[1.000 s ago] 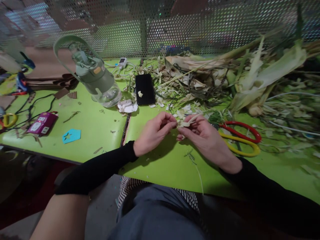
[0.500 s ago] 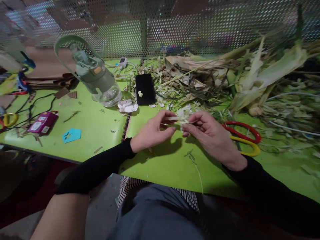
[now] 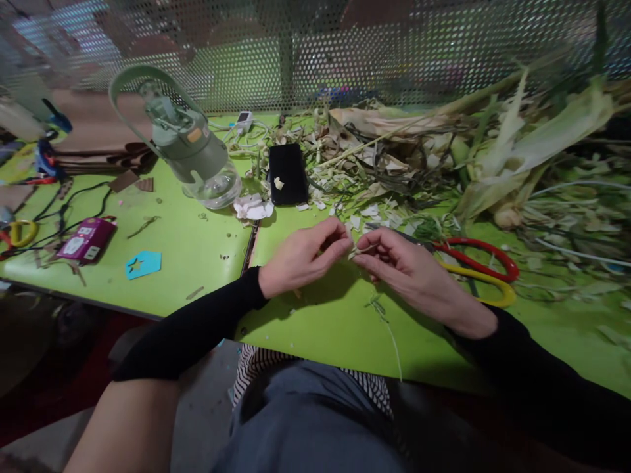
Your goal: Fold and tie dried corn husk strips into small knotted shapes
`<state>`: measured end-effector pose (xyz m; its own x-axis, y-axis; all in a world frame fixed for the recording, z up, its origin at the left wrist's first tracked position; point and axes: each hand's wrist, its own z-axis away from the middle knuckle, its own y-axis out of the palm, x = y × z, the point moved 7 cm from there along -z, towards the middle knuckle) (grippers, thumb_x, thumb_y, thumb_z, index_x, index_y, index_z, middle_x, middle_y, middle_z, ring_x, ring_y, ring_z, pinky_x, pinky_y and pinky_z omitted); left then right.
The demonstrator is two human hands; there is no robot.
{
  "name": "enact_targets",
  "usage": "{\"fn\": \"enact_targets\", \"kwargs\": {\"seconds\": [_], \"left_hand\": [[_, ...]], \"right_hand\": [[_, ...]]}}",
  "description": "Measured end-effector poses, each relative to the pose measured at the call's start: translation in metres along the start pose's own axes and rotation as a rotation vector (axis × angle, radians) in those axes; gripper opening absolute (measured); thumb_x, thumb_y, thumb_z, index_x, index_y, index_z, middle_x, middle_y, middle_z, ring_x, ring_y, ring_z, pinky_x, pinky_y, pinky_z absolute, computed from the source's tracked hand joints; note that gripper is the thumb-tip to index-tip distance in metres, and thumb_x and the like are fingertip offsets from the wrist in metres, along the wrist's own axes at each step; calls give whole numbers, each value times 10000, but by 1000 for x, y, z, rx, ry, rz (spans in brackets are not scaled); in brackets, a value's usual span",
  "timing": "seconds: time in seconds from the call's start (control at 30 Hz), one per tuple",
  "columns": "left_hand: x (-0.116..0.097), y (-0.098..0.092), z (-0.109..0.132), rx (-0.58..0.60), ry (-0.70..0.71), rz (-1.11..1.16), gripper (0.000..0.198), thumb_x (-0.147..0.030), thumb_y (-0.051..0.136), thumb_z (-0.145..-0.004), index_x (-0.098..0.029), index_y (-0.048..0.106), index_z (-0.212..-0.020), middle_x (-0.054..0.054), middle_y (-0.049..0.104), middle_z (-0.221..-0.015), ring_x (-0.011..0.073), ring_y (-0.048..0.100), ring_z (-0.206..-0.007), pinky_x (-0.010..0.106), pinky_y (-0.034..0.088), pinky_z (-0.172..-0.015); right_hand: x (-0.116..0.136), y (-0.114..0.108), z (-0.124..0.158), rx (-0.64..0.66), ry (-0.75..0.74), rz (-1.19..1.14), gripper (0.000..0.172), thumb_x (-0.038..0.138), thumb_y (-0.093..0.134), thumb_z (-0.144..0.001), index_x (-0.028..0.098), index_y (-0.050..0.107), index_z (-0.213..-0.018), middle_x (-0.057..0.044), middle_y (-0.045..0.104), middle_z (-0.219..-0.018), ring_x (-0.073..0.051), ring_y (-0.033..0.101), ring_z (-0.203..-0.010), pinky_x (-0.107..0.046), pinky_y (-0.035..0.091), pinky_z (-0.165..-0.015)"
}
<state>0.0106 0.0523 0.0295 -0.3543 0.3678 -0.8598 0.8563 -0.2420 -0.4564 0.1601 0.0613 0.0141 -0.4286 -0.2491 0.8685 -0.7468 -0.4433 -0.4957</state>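
My left hand (image 3: 315, 256) is closed in a pinch, thumb and forefinger meeting at their tips. Facing it, my right hand (image 3: 399, 266) also pinches, its fingertips almost touching the left ones. Between them shows a small pale piece of corn husk (image 3: 351, 252), mostly covered by the fingers. Just beyond the hands lie pale husk scraps (image 3: 371, 210). Scissors with red and yellow handles (image 3: 486, 259) rest beside my right wrist. A thin green-white strand (image 3: 387, 322) lies on the green table (image 3: 315, 328) below the hands and reaches its front edge.
A black phone (image 3: 288, 174) with a scrap on it lies behind the hands, near a green water bottle (image 3: 194, 148) and crumpled tissue (image 3: 254, 207). Corn husks (image 3: 532, 151) pile up at the back right. Leftward are a purple box (image 3: 87, 241) and a blue paper pentagon (image 3: 143, 265).
The pale, ruffled husk bunch between my hands no longer shows; only a small bit is visible there. My hands have drawn closer together, and the left thumb and forefinger have closed.
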Motion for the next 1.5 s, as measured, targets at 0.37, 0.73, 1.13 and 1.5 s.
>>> {"fn": "enact_targets", "kwargs": {"seconds": [0.37,0.73,1.13,1.5], "left_hand": [[12,19,1,74,-197,490,337,-514,584,-967,-199,480,-908,-87,341,-603,77,286,-540,236,224,-505],[7,5,2,-105,-163,699,288,-455,632,-964,-217,471,-931,-95,320,-632,50,280,-491,207,255,-458],[5,-2,1,-86,-159,704,284,-460,668,-938,-215,523,-945,-83,385,-664,43,296,-500,201,300,-464],[2,7,1,154,-95,464,426,-418,787,-852,-123,627,-1116,-91,439,-582,57,402,-522,220,304,-493]], "right_hand": [[9,3,3,-23,-16,-157,350,574,680,-902,233,626,-957,9,605,-767,-141,517,-638,-278,404,-554],[3,-18,8,-288,78,-328,343,612,711,-871,282,619,-863,45,456,-612,-124,375,-519,-285,292,-474],[-7,-25,13,-399,62,-358,265,585,727,-870,327,668,-872,34,418,-612,-140,330,-522,-287,243,-462],[4,-23,12,-393,36,-295,321,601,714,-870,284,672,-891,39,513,-621,-127,387,-507,-274,286,-463]]}}
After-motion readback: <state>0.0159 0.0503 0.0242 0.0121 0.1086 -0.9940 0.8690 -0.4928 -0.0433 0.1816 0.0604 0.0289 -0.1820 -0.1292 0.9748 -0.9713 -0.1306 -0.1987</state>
